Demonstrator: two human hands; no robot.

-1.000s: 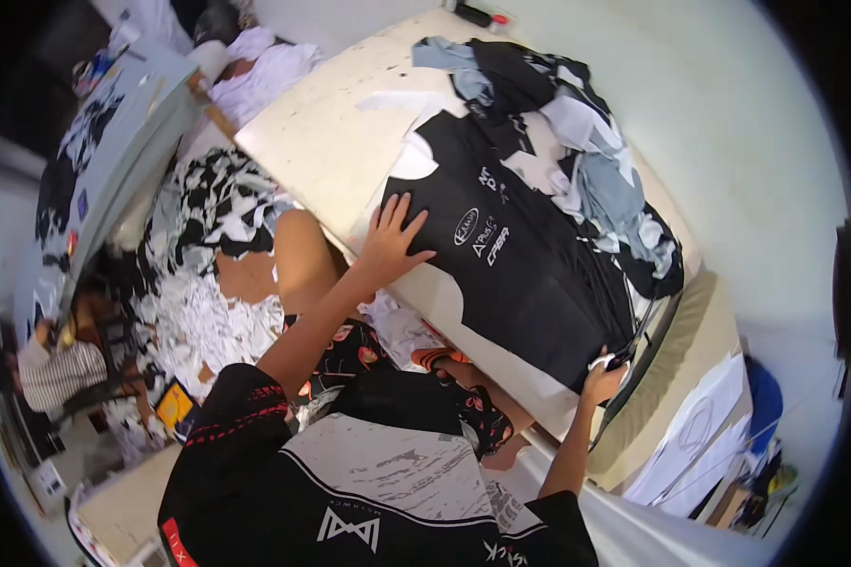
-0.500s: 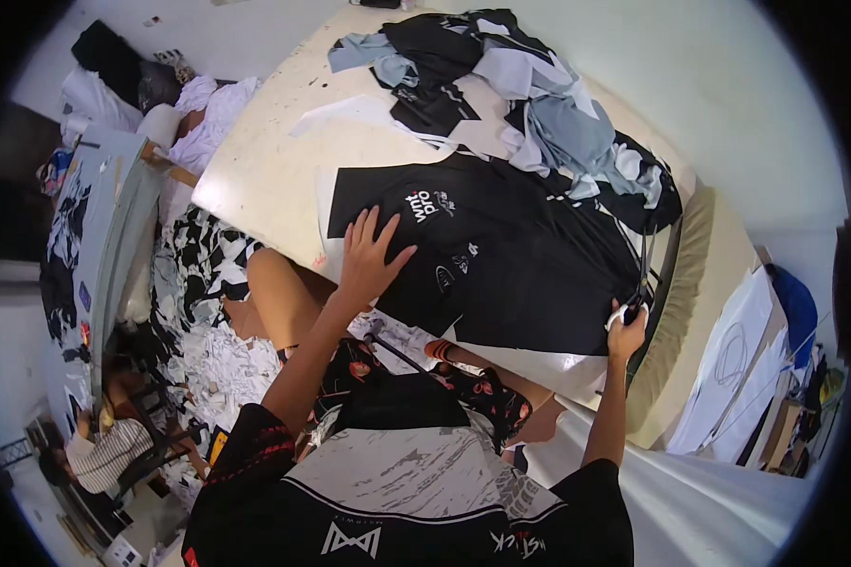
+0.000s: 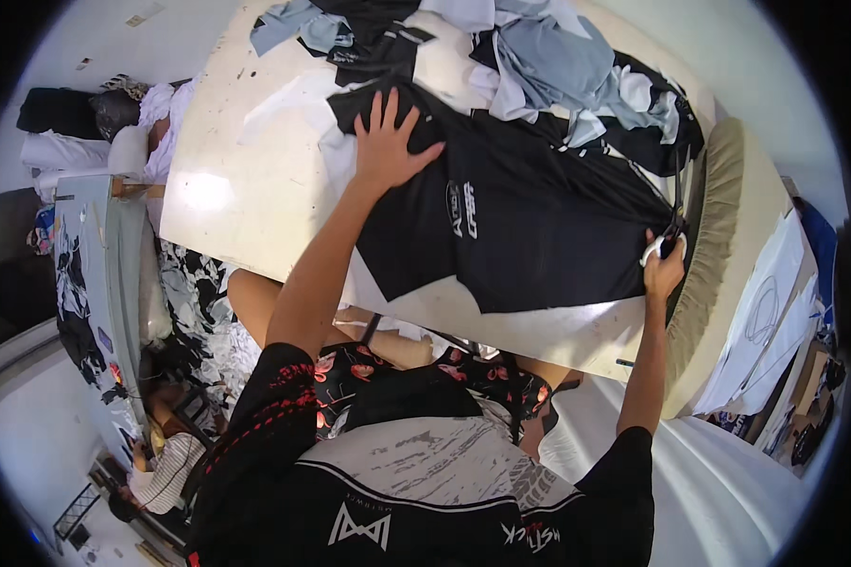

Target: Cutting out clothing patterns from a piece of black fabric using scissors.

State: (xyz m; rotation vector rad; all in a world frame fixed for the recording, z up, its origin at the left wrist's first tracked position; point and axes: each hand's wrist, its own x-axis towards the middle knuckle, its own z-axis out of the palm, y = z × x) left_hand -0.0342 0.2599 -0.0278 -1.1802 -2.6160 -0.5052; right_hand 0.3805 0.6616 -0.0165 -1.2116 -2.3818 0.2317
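A black garment piece (image 3: 539, 236) with light printed marks lies spread over the pale tabletop (image 3: 208, 142). My left hand (image 3: 392, 146) rests flat on the far left part of this cloth, its fingers spread. By the table's right side, my right hand (image 3: 665, 272) is closed around the white handles of a pair of scissors (image 3: 673, 227). Their dark blades point away from me, along the garment's right edge. I cannot tell whether the blades touch the cloth.
Grey, black and white fabric pieces (image 3: 558, 66) are heaped at the table's far side. A gathered beige cover (image 3: 714, 208) runs along its right edge. White sheets (image 3: 756, 312) stand at the right. Cloth scraps (image 3: 194, 293) cover the floor at left, near a seated person in stripes (image 3: 172, 472).
My left hand has moved farther away across the cloth. The black garment lies differently, with another print showing and its near edge changed. My right hand still holds the scissors. The view has shifted.
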